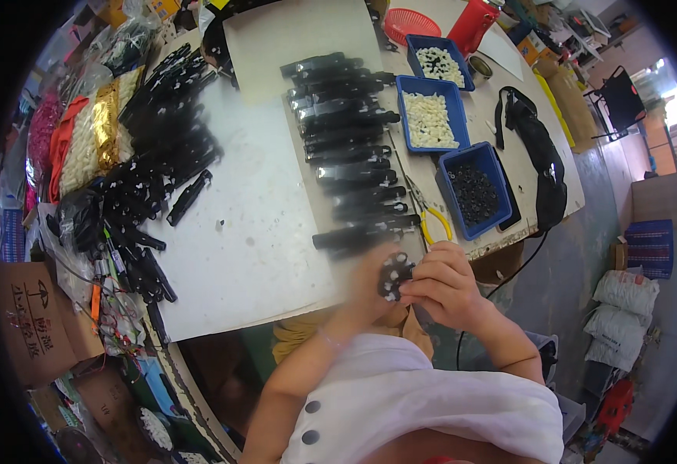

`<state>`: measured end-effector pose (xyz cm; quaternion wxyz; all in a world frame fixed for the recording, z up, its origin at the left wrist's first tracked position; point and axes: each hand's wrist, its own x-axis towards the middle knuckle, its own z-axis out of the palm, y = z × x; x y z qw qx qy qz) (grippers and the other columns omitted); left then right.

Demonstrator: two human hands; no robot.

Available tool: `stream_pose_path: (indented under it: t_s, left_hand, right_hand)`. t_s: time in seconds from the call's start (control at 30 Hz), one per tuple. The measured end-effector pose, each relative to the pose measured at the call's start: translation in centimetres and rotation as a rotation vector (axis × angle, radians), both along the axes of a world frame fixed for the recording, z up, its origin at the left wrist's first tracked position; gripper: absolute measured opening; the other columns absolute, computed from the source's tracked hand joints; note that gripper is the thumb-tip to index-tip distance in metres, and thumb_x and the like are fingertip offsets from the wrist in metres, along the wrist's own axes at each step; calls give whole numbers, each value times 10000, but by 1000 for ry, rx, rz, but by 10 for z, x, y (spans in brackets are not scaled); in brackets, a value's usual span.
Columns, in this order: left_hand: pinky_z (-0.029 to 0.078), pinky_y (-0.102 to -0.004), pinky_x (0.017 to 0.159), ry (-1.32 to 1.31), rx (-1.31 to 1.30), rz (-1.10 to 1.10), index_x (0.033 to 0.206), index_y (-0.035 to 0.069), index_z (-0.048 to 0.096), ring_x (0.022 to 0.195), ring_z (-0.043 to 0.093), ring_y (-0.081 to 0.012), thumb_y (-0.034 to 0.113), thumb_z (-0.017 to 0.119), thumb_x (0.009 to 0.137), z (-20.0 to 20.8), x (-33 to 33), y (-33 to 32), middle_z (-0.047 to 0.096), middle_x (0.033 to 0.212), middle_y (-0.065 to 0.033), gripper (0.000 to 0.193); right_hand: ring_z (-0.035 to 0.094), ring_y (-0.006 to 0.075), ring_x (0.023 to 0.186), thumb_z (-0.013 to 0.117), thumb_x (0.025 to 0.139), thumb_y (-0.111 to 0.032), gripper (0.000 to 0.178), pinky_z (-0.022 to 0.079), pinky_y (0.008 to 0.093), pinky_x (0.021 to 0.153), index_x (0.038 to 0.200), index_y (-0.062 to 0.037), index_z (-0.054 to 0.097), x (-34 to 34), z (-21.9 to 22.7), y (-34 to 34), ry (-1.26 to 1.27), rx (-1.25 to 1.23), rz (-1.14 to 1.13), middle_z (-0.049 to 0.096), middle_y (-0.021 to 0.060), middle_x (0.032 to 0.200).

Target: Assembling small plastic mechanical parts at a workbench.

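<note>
In front of my chest, my left hand (369, 284) is wrapped round a black bundle with white tips (391, 277), its fingers smeared by motion. My right hand (448, 288) pinches the same bundle from the other side, thumb and fingertips pressed together at its edge. Just beyond the hands, a column of slim black folded bundles (354, 172) lies side by side on the table. A pair of pliers with yellow handles (434, 223) rests close to my right hand.
Blue trays of white pieces (429, 120) and small black pieces (474, 189) stand at the right, near a long black pouch (543, 166). Further back are a red basket (412, 25) and a red flask (474, 27). A heap of black bundles (160, 147) covers the table's left.
</note>
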<state>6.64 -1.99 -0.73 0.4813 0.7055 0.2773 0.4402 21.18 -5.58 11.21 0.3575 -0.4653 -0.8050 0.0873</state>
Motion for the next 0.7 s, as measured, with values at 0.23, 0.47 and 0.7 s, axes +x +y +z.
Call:
stream_pose_path:
  t_s: [0.23, 0.47, 0.7]
  left_hand:
    - [504, -315, 691, 41, 219, 103, 1151, 12, 459, 803, 620, -261, 13, 674, 683, 8, 2, 4, 578, 1039, -153, 515]
    - [461, -360, 797, 67, 165, 89, 1166, 32, 459, 926, 574, -307, 78, 714, 661, 4, 7, 0, 560, 1082, -159, 567]
    - [412, -391, 896, 51, -281, -14, 1209, 50, 435, 1044, 522, -320, 142, 747, 641, 14, 1, 3, 520, 1142, -153, 655]
  right_hand:
    - [515, 212, 741, 605, 637, -108, 184, 417, 311, 668, 802, -40, 565, -10, 41, -8, -433, -74, -5, 514, 59, 790]
    - [491, 165, 648, 558, 635, -185, 131, 337, 275, 567, 712, -79, 552, -30, 41, -14, -897, -173, -127, 481, 31, 658]
    - [557, 220, 645, 631, 719, -169, 104, 417, 332, 570, 715, -90, 563, -12, 44, 1, -306, -319, -106, 548, 44, 661]
